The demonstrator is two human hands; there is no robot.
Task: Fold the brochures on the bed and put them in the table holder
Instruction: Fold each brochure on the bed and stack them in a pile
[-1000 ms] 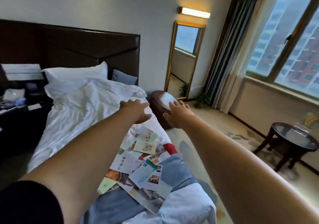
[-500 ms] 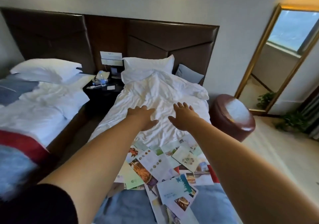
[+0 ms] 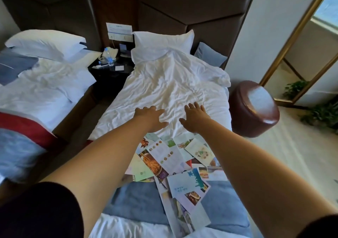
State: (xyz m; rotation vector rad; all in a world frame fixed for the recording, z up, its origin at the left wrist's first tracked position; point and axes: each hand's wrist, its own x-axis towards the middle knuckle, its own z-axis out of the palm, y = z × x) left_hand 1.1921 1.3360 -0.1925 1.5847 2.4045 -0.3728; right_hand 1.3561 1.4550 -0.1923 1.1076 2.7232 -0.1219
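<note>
Head view: both hands' grip apart, empty, over rumpled bed (image 3: 164, 84) w/ brochures (image 3: 170, 160); nightstand (image 3: 109, 71) beside

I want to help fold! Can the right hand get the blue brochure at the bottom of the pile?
Probably yes. The right hand is open and empty, and the blue brochure lies uncovered on top, nearer than the hand.

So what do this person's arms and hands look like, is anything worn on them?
Both arms are bare from the upper arm down. A short black sleeve covers the top of the left arm, and a dark sleeve edge shows at the top of the right. The left hand and right hand are bare: no gloves, and no rings, watch or bracelets visible.
</note>
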